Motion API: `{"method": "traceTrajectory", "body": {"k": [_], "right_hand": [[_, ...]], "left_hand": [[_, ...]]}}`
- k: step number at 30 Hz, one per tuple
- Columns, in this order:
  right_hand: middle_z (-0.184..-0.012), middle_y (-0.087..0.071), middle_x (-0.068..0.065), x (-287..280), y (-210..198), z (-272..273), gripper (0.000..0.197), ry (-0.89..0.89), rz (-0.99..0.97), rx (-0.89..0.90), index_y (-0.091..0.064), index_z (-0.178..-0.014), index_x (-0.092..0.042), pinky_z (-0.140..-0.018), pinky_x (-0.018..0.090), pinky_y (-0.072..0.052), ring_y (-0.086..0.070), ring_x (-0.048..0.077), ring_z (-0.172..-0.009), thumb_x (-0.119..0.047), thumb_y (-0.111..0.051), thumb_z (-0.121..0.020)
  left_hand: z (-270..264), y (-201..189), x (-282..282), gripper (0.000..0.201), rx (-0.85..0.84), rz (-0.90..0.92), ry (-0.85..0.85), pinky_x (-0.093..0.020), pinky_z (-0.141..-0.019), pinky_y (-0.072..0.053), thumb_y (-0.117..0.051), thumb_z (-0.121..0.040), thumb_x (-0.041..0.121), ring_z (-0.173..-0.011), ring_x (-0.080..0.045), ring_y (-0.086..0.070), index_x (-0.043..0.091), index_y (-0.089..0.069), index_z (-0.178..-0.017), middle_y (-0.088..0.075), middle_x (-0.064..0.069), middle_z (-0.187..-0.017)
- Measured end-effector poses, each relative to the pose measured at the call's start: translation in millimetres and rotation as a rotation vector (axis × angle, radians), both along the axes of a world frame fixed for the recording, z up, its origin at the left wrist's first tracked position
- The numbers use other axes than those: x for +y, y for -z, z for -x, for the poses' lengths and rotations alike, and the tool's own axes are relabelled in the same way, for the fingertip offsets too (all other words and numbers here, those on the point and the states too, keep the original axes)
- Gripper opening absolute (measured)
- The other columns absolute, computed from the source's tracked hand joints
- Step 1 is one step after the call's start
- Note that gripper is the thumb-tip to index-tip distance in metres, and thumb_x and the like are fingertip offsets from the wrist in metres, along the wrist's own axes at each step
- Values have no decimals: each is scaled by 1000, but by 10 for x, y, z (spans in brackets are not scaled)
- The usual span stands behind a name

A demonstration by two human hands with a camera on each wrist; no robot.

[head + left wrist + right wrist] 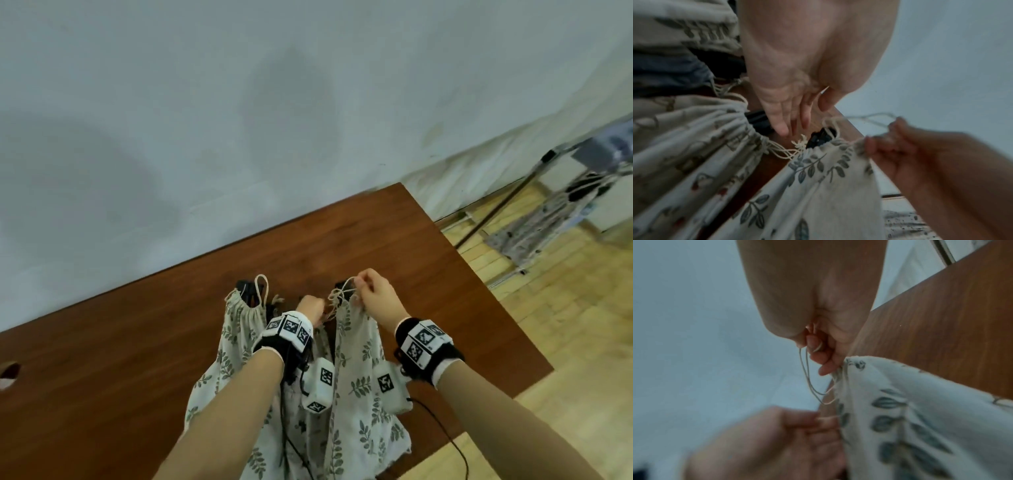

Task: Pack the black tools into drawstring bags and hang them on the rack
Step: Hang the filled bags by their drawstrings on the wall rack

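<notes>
A leaf-print drawstring bag (pixel 363 359) (pixel 818 186) (pixel 920 402) lies on the brown table (pixel 137 342), its mouth gathered. A black tool (pixel 821 138) pokes out of that mouth. My right hand (pixel 359 287) (pixel 818 352) is lifted a little above the bag and pinches the loop of its drawstring (pixel 344 287) (pixel 807 379). My left hand (pixel 310 306) (pixel 797 120) hangs just left of the mouth, fingers straight, tips near the cord's knot (pixel 800 143), holding nothing I can see. A second leaf-print bag (pixel 239 329) lies to the left with a black tool (pixel 245 286) at its neck.
A third bag with a darker print (pixel 684 146) lies between the two, under my left wrist. A metal rack (pixel 507 205) stands on the wooden floor at far right, a patterned bag (pixel 544 222) hanging on it. The table's right edge is close to my right arm.
</notes>
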State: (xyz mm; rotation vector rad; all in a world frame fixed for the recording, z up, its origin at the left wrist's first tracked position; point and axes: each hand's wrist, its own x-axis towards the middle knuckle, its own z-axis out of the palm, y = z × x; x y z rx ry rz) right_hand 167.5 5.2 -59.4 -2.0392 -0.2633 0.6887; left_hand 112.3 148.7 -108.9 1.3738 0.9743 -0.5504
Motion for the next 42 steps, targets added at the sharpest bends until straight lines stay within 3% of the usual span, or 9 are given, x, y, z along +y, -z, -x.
{"method": "traceTrajectory", "body": {"k": [3, 10, 13, 16, 19, 25, 33, 38, 42], "right_hand": [[-73, -55, 5, -158, -339, 34, 19, -24, -224, 82, -52, -89, -8, -80, 42, -52, -61, 22, -76, -22, -48, -101], [-72, -47, 11, -575, -944, 236, 8, -76, -514, 185, -51, -96, -1, -72, 24, -52, -54, 14, -65, -8, -48, -99], [-74, -43, 14, -797, -1116, 323, 13, -45, -602, 183, -52, -96, 3, -75, 27, -52, -53, 17, -68, -10, -50, -99], [-75, -41, 15, -1043, -1301, 441, 20, 5, -690, 179, -53, -93, -2, -77, 31, -53, -52, 20, -69, -21, -61, -93], [-70, -50, 10, -1297, -1519, 537, 28, 118, -822, 185, -52, -89, -4, -77, 31, -56, -58, 15, -67, -24, -71, -85], [-65, -48, 8, -1728, -1668, 705, 7, 316, -947, 144, -52, -86, -2, -83, 34, -56, -58, 17, -63, -4, -51, -93], [-75, -46, 20, -2134, -1640, 990, 21, 232, -763, 64, -62, -86, -6, -84, 33, -55, -57, 24, -72, -21, -76, -80], [-74, -56, 15, -2185, -1617, 990, 32, 245, -743, 53, -64, -87, -5, -88, 35, -55, -63, 23, -74, -27, -83, -73], [-72, -58, 15, -2115, -1636, 858, 28, 249, -624, 18, -66, -83, -8, -77, 35, -48, -51, 35, -81, -23, -84, -69]], "left_hand": [[-29, -47, -140, 27, 34, 63, -21, -34, -82, -46, -39, -101, 24, -77, -21, -55, 8, -55, -85, -56, -8, -85], [-104, -183, -458, 58, -117, 259, 10, -40, -99, -46, -63, -82, 56, -99, -35, -60, 11, -62, -118, -61, -9, -102], [-178, 33, -596, 79, -143, 373, 23, -36, -80, -48, -67, -66, 74, -80, -27, -62, 9, -66, -111, -65, -15, -95], [-106, -520, -818, 77, -116, 515, 110, -35, -89, -44, -54, -73, 79, -81, -25, -61, 8, -72, -94, -67, -12, -86], [-130, -748, -1014, 61, -140, 587, 225, -29, -75, -50, -48, -86, 65, -68, -22, -64, 11, -72, -73, -68, -8, -72], [-247, -1224, -1461, 41, -490, 342, 571, -42, -82, -40, -60, -76, 19, -87, -31, -51, -6, -63, -108, -59, -20, -95], [-270, -1357, -1594, 29, -711, 156, 591, -34, -76, -46, -42, -86, -11, -74, -24, -55, 5, -63, -74, -60, -13, -76], [-223, -1309, -1420, 11, -760, -17, 607, -31, -75, -42, -62, -84, 14, -80, -20, -57, 11, -66, -74, -63, -5, -76], [-230, -1367, -1289, 39, -824, -316, 544, -22, -58, -35, -49, -93, 8, -59, -9, -46, 27, -52, -59, -54, 9, -60]]}}
